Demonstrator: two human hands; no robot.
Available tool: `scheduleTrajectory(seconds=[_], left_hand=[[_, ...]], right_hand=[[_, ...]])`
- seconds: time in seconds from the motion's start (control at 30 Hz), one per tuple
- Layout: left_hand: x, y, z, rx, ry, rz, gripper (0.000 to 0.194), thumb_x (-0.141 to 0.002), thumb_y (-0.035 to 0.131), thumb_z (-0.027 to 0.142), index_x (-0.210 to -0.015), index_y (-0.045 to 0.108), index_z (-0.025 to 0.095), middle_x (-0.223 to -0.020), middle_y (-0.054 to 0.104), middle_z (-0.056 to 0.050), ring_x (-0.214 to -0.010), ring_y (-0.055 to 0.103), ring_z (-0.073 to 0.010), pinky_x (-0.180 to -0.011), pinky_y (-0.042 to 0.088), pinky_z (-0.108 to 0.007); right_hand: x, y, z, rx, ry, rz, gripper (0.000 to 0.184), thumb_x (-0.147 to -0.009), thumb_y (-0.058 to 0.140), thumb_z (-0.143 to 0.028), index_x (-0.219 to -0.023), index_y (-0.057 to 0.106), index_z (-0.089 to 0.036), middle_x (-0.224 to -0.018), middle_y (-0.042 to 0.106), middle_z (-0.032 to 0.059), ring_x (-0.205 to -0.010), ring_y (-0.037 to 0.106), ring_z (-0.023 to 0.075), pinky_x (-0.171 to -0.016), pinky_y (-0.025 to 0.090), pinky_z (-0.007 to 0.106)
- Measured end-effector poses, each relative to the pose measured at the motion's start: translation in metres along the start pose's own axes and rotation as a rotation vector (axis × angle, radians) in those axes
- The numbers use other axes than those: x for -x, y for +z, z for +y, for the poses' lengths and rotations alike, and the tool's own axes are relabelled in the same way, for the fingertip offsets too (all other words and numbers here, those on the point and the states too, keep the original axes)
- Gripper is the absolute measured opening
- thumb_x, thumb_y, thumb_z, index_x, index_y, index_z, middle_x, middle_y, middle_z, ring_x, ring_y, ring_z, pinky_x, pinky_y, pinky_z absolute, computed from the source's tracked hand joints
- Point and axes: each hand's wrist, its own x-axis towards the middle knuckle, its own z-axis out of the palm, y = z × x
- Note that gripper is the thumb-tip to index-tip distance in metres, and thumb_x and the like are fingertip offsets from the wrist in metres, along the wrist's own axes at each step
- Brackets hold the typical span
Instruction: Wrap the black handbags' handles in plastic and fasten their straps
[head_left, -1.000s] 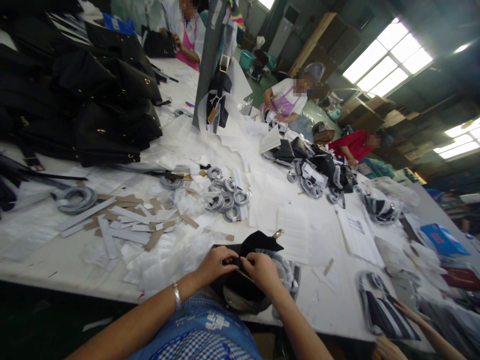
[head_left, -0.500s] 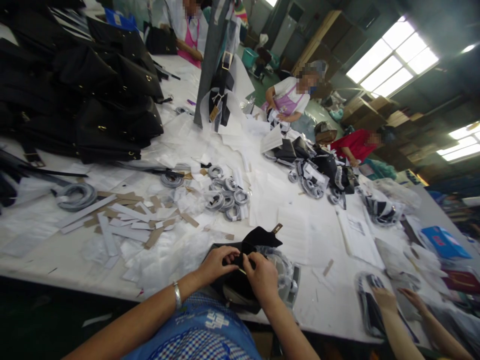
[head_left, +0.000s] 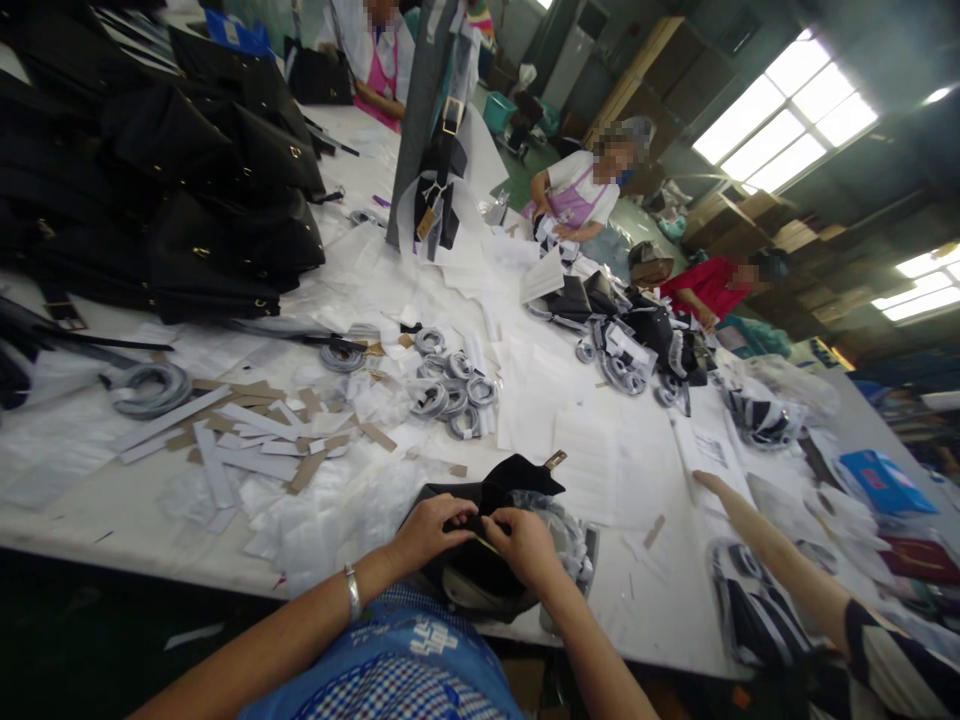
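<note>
A black handbag [head_left: 480,590] lies at the table's front edge, against my apron, with its opening toward me. Its flap with a gold-coloured clasp [head_left: 555,460] is folded back away from me. My left hand [head_left: 439,530] pinches the bag's upper edge from the left, thumb and fingers together. From the right, my right hand [head_left: 529,545] grips the same edge, close to the left fingertips. What exactly lies between the fingertips is too small to make out. Clear plastic wrapping [head_left: 559,520] bulges out beside the bag, just past my right hand.
Black bags [head_left: 202,200] are heaped at the left. Wrapped strap coils [head_left: 454,385] and card strips [head_left: 255,430] lie beyond my hands. A grey post [head_left: 416,130] rises from the table. At right, a co-worker's arm [head_left: 772,530] reaches over a wrapped bag [head_left: 757,610].
My hands stay at the bag's edge with only slight movement. At right, the co-worker's hands have left the wrapped bag, and one arm now stretches forward to the white sheets.
</note>
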Motion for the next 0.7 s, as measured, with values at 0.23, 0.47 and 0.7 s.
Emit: scheduleTrajectory(seconds=[0.23,0.47,0.7], left_hand=[[0.000,0.001,0.003,-0.012,0.001,-0.002,0.024,-0.077,0.069,0.021,-0.101,0.071,0.021,-0.085,0.070,-0.002,-0.078,0.065,-0.0168,-0.075,0.052,-0.028],[-0.004,0.007,0.012,0.005,-0.049,0.036,0.026,-0.075,0.067,0.013,-0.100,0.072,0.019,-0.086,0.072,-0.003,-0.076,0.066,-0.0179,-0.072,0.052,-0.027],[-0.006,0.011,0.009,0.046,-0.052,0.047,0.034,-0.073,0.068,0.010,-0.106,0.069,0.017,-0.092,0.071,-0.003,-0.075,0.065,-0.0157,-0.067,0.053,-0.025]], right_hand=[[-0.004,-0.007,-0.011,0.071,0.003,-0.016,0.022,-0.087,0.058,-0.032,-0.077,0.076,-0.025,-0.075,0.076,0.0038,-0.073,0.069,0.0199,-0.056,0.034,0.025],[-0.002,-0.002,-0.018,0.091,0.027,0.016,0.023,-0.089,0.056,-0.032,-0.079,0.076,-0.025,-0.076,0.076,0.0036,-0.073,0.069,0.0198,-0.057,0.034,0.025],[-0.004,-0.002,-0.005,0.045,0.057,0.009,0.025,-0.090,0.055,-0.035,-0.082,0.077,-0.026,-0.078,0.077,0.0026,-0.074,0.070,0.0197,-0.055,0.033,0.025]])
